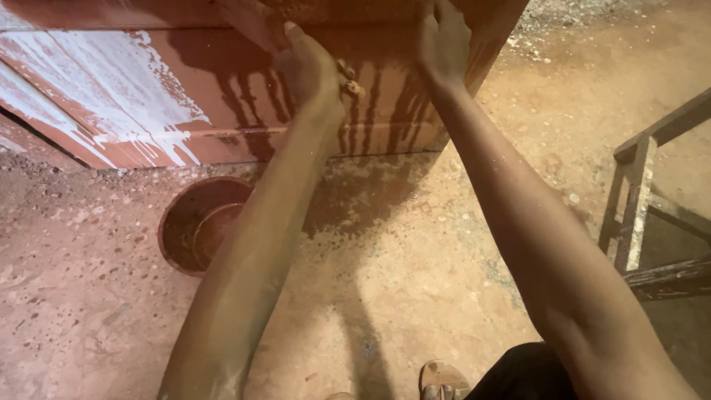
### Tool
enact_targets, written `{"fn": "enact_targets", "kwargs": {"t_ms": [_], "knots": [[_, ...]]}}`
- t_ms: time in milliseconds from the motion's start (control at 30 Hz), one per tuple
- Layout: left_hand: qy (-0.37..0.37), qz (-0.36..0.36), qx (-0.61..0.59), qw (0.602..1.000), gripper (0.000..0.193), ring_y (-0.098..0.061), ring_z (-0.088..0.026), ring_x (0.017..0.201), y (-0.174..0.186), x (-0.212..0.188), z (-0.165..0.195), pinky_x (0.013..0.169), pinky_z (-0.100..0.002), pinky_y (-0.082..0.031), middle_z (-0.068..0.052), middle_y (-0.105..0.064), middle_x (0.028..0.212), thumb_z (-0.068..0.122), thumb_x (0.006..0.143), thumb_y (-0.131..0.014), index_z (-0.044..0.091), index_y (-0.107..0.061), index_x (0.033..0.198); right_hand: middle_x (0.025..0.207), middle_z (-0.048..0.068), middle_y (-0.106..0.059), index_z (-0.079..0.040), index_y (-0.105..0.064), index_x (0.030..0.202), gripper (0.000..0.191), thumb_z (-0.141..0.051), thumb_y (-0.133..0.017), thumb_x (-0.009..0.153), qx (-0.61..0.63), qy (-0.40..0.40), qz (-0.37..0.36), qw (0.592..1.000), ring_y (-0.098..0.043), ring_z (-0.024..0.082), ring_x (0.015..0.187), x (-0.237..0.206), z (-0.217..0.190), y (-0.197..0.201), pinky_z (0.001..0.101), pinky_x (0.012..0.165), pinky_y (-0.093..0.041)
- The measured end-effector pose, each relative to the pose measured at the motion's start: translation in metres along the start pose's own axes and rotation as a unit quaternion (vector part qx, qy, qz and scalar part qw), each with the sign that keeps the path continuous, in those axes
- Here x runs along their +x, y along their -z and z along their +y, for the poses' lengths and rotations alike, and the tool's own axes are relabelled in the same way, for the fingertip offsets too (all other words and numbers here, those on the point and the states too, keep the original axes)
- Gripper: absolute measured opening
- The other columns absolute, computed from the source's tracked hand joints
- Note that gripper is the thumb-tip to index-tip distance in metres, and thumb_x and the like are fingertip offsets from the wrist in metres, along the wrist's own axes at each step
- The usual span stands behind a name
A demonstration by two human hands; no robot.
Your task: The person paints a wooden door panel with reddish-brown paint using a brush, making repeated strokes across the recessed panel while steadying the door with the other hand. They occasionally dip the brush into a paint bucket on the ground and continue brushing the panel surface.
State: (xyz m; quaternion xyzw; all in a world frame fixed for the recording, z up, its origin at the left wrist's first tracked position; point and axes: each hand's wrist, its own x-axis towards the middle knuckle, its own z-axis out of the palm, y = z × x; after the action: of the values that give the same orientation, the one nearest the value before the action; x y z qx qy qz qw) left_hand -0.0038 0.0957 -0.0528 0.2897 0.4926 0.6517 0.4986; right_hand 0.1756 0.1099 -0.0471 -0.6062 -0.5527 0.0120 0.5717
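Left hand [307, 70] seen closed on small tan wad [351, 84], likely rag or sponge, pressed against wet face of red-brown wooden panel [222, 96]. Right hand [442, 46] laid flat, fingers spread, on panel near its upper edge. Step judged: staining or rubbing down of panel, right hand steadying. Next move judged to call for even pressure and firm bracing. Dark drips run down panel; white streaks noted at left. Round reddish bucket [201, 222] stood on dusty, speckled earthen floor [415, 281]. Weathered wooden frame [644, 200] noted at right.
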Motion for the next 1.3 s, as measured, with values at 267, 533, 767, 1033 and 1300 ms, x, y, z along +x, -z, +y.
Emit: {"fn": "enact_targets", "kwargs": {"t_ms": [267,533,767,1033,1300], "knots": [[0.127,-0.26,0.189,0.939,0.017,-0.036,-0.005,0.045,0.016,-0.006,0.011,0.038,-0.025,-0.034,0.008,-0.041,0.058,0.038,0.109,-0.038,0.039,-0.049,0.097,0.097,0.02,-0.076,-0.006,-0.071,0.101,0.048,-0.049,-0.049,0.102,-0.02,-0.02,-0.009,1.0,-0.071,0.041,0.098,0.001,0.0,0.005,0.0464,0.084,-0.051],[0.169,-0.378,0.19,0.89,0.046,-0.03,-0.004,0.036,0.051,0.001,0.042,0.03,-0.023,-0.022,0.006,-0.042,0.053,0.047,0.105,-0.053,0.015,-0.048,0.073,0.095,0.019,-0.076,-0.003,-0.068,0.097,0.039,-0.036,-0.046,0.096,0.024,-0.049,-0.033,0.998,-0.072,0.037,0.087,-0.003,0.0,-0.006,0.0456,0.081,-0.052],[0.016,-0.16,0.13,0.978,0.044,-0.045,-0.007,0.047,0.05,0.011,0.018,0.04,-0.026,-0.04,0.005,-0.049,0.06,0.047,0.104,-0.048,0.008,-0.061,0.09,0.091,0.018,-0.076,-0.004,-0.069,0.093,0.04,-0.036,-0.046,0.097,0.028,-0.052,-0.065,0.996,-0.074,0.032,0.087,-0.011,-0.011,-0.005,0.0436,0.082,-0.053],[-0.029,0.053,0.14,0.988,0.069,-0.063,-0.027,0.076,-0.014,-0.006,-0.037,0.073,-0.046,-0.057,-0.016,-0.058,0.09,0.052,0.106,-0.035,-0.014,-0.042,0.126,0.101,0.019,-0.074,-0.005,-0.069,0.098,0.043,-0.04,-0.044,0.1,0.018,0.014,-0.033,0.999,-0.069,0.039,0.095,-0.016,-0.015,-0.012,0.048,0.082,-0.05],[-0.024,-0.159,0.278,0.947,0.066,-0.053,-0.02,0.066,0.005,0.005,-0.032,0.059,-0.042,-0.047,-0.008,-0.054,0.073,0.052,0.109,-0.044,-0.012,-0.062,0.109,0.102,0.021,-0.073,-0.003,-0.067,0.097,0.049,-0.046,-0.044,0.104,-0.006,-0.04,-0.05,0.998,-0.067,0.042,0.099,-0.02,-0.022,-0.006,0.0493,0.087,-0.049]]}}
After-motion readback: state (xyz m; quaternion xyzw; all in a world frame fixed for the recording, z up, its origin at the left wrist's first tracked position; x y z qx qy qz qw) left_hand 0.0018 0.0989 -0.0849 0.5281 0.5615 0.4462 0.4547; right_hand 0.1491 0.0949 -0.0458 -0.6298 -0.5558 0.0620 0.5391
